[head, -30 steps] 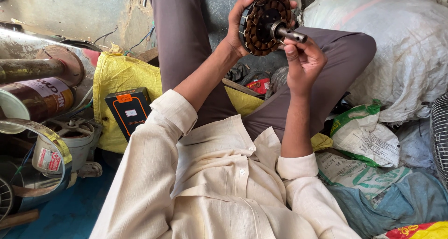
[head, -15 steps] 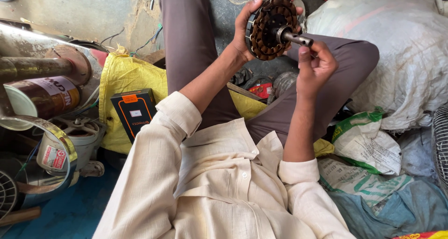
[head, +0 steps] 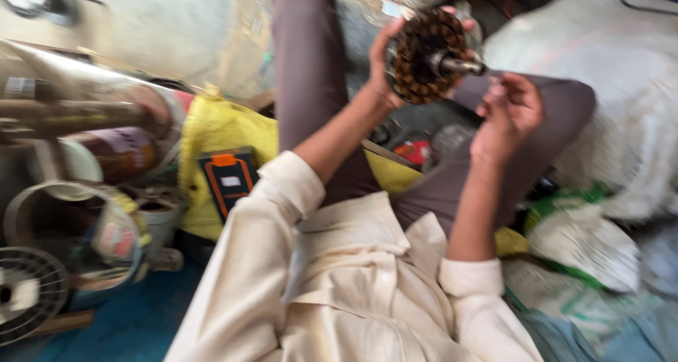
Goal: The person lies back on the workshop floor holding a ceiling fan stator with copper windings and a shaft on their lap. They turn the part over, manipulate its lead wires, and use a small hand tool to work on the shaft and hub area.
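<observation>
Head view: left hand (head: 385, 65) clamps motor stator (head: 424, 62); right hand (head: 510, 115) fingers loosely apart.

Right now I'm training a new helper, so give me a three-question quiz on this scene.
1. Which hand holds the rotor?
2. True or false: the right hand grips the shaft.
3. The black-and-orange box lies on: A) yellow bag B) white sack C) blue floor

Key:
1. The left hand.
2. False: it is open, just below the shaft's tip.
3. A
</observation>
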